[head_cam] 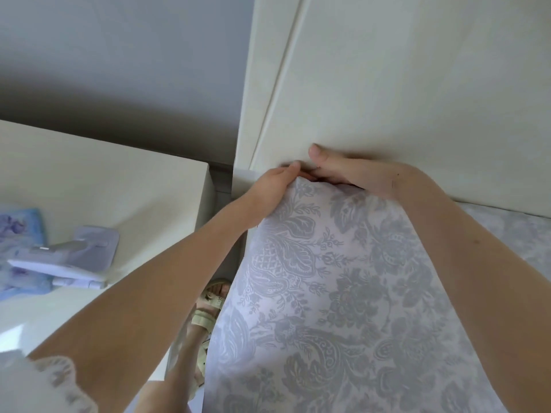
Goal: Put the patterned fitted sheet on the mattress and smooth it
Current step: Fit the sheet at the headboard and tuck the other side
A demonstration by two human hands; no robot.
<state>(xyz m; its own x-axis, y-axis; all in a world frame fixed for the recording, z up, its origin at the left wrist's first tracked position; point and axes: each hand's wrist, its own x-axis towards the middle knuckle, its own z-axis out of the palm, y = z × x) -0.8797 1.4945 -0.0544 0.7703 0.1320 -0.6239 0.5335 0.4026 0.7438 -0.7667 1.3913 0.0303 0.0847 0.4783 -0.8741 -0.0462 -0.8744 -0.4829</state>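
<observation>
Both left hand and right hand curl fingers round the sheet corner.

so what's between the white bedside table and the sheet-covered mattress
In the head view, a narrow gap with the person's sandalled foot, between bedside table and patterned sheet.

Lilac stand and blue floral box lie on a white nightstand (beside the headboard).

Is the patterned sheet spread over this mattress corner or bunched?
Spread: the patterned sheet lies taut up to the corner; left hand grips its edge, fingers of right hand hidden behind it. Tucked: cannot tell.
</observation>
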